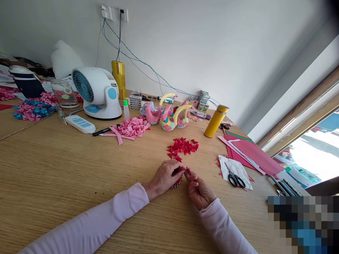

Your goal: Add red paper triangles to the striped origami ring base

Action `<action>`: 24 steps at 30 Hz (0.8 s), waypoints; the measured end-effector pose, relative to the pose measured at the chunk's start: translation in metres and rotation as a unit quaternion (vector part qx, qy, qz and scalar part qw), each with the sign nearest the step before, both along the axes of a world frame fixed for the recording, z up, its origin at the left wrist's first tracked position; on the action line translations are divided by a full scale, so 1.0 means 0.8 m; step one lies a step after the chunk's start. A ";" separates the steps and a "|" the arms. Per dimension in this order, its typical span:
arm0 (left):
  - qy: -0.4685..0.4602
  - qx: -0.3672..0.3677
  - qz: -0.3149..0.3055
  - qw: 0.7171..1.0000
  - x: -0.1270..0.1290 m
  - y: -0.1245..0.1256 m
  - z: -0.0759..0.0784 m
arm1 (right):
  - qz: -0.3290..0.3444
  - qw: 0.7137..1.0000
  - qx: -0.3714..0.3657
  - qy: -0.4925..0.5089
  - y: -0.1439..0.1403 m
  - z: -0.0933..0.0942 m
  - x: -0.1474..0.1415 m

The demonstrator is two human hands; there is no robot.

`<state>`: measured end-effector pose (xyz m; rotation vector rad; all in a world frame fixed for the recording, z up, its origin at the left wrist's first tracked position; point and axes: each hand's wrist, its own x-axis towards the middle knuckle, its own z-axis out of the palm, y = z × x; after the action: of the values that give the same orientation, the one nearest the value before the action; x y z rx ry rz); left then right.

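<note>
- A small folded-paper piece, striped in red and other colours, sits on the wooden tabletop near its front edge, mostly hidden under the hands.
- The left hand is curled over it, fingers bent down around its top, gripping it against the table.
- The right hand comes in from the right, fingers pinched together on a small red paper bit right at the piece's edge; the two hands touch at the fingertips.
- Just behind the hands lies a loose pile of red folded triangles.
- Further back, a heap of pink paper strips and beside it, three paper swans with yellow necks.
- A yellow flask stands to the right of the swans.
- Toward the right edge, black scissors rest on a white sheet, with red paper sheets behind them.
- Toward the back left, a white desk fan stands with a white remote in front of it and a black pen near that.
- At the far left edge, a mound of pink and blue paper pieces.
</note>
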<state>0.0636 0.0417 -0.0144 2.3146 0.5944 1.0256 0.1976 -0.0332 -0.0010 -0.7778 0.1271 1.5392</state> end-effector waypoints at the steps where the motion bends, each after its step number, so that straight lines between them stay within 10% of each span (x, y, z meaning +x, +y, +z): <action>1: 0.000 0.001 -0.001 1.000 0.000 0.000 -0.001 | 0.002 1.000 0.002 -0.002 0.000 0.000 0.000; 24: 0.001 0.031 0.001 1.000 -0.001 0.002 -0.004 | -0.089 0.994 -0.066 -0.011 -0.006 0.026 -0.027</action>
<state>0.0624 0.0435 -0.0178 2.3690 0.5733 1.0555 0.1761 -0.0377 0.0197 -0.8640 0.2769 1.3632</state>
